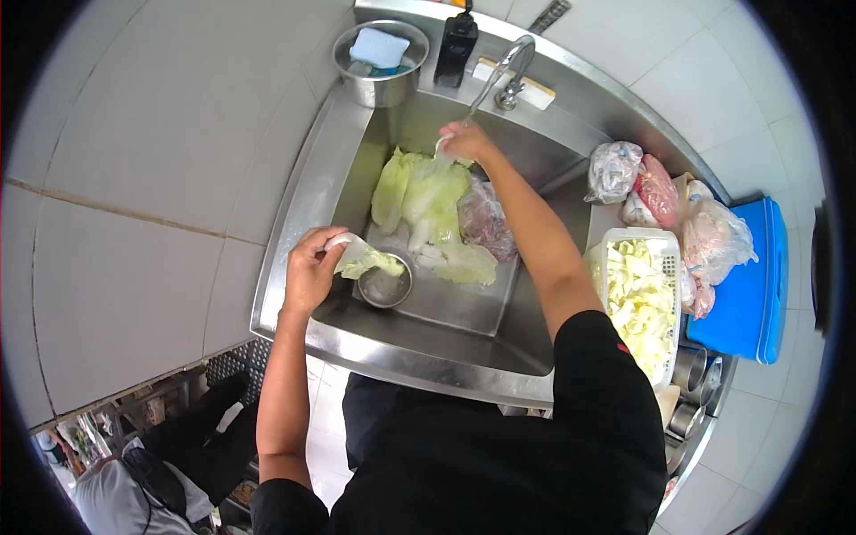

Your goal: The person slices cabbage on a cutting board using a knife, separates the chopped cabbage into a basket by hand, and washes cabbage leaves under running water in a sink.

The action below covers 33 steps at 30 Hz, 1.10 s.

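Observation:
Over the left side of the steel sink (428, 308), my left hand (310, 267) pinches a cabbage leaf (361, 259) by its white stem end. The leaf hangs above a round metal drain cup (386, 283). Below the faucet (513, 71), my right hand (465, 143) is closed on the pale end of another cabbage leaf (441, 149). Its lower part merges with several large green leaves (432, 201) lying in the basin. Beside them, partly behind my right forearm, rests a clear plastic bag with reddish contents (487, 223).
A white basket (678, 245) of cut cabbage stands right of the sink, near bagged meat (713, 236) and a blue cooler (758, 294). A metal pot (379, 89) with sponges and a black pump bottle (456, 49) stand at the back. Another person (152, 490) is at lower left.

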Each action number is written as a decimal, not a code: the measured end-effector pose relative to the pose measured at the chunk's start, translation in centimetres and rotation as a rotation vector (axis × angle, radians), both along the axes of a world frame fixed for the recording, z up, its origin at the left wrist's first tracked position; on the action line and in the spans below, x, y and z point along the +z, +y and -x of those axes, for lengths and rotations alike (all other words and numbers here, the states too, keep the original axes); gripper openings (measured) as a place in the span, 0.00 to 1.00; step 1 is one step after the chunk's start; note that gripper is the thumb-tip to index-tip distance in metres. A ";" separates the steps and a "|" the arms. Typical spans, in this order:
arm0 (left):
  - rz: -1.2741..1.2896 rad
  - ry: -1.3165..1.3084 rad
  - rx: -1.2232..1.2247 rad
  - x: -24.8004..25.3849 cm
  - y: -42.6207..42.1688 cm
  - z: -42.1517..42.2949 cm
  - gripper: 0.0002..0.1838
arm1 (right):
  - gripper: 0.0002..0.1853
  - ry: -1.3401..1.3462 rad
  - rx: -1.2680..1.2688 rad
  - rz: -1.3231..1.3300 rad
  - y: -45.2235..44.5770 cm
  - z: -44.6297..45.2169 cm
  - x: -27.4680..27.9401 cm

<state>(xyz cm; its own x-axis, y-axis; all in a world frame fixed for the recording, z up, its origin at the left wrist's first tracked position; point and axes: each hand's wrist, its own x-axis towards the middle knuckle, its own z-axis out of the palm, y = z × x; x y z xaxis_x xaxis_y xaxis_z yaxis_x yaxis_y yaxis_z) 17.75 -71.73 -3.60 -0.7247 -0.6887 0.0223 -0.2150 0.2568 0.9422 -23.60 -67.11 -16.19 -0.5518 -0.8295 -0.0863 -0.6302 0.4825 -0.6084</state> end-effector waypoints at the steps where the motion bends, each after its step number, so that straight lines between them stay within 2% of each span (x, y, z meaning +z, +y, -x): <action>1: 0.082 -0.014 -0.042 0.8 -0.3 1.0 0.10 | 0.14 0.011 -0.010 0.010 0.1 0.0 2.9; 3: 0.177 -0.015 -0.094 1.7 -1.1 3.3 0.10 | 0.15 -0.029 0.157 -0.129 0.7 -0.8 10.1; 4: 0.149 -0.045 -0.111 1.6 -1.5 4.5 0.10 | 0.15 -0.020 0.147 -0.118 1.0 -0.8 11.5; 5: 0.123 -0.076 -0.129 1.5 -1.9 5.9 0.11 | 0.16 0.107 0.198 -0.097 1.2 -0.5 12.7; 6: -0.010 -0.037 -0.126 1.3 -2.1 7.5 0.11 | 0.16 0.237 0.246 -0.077 1.5 -0.2 13.9; 7: 0.003 -0.030 -0.138 1.2 -2.3 9.1 0.11 | 0.16 0.246 0.232 -0.066 2.0 -0.2 14.8; 9: -0.146 0.006 -0.180 0.6 -2.6 12.5 0.12 | 0.14 0.153 0.107 0.030 3.0 0.0 16.0; 10: -0.104 0.019 -0.210 -0.3 -3.0 14.3 0.12 | 0.10 0.189 0.163 0.127 2.9 1.8 14.1; 11: -0.101 0.028 -0.220 -0.1 -2.8 15.9 0.12 | 0.10 0.200 0.154 0.128 3.4 2.1 14.5; 13: -0.111 0.085 -0.252 0.2 -2.1 19.1 0.11 | 0.13 -0.018 0.137 0.245 5.0 1.3 14.8; 17: -0.073 0.078 -0.271 2.0 -0.4 23.6 0.12 | 0.11 -0.048 0.096 0.277 7.5 -0.5 17.1; 19: -0.063 0.068 -0.252 1.7 -0.1 25.0 0.15 | 0.11 -0.053 0.092 0.283 8.3 -0.8 17.6; 21: -0.029 0.221 -0.226 0.0 -0.5 26.8 0.18 | 0.10 -0.034 0.102 0.284 8.8 -0.9 17.8; 25: 0.088 0.193 -0.187 1.4 0.2 27.2 0.21 | 0.09 -0.059 0.095 0.141 9.6 -0.6 19.5; 28: 0.178 0.239 -0.256 2.2 0.2 26.9 0.23 | 0.10 0.096 0.148 0.103 9.0 -1.0 20.2; 31: 0.186 0.166 -0.287 1.9 -0.5 26.9 0.21 | 0.10 0.003 0.179 0.197 8.3 -1.3 19.9; 33: 0.174 0.105 -0.275 1.2 -1.3 26.8 0.20 | 0.09 -0.021 0.188 0.172 7.4 -1.2 19.3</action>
<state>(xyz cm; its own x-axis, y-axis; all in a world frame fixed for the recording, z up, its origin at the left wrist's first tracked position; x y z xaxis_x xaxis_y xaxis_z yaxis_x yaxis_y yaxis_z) -9.01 -73.04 -2.36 -0.8701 -0.4472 0.2071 -0.0194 0.4510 0.8923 -22.40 -59.69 3.08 -0.3864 -0.9207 0.0551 -0.6854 0.2467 -0.6852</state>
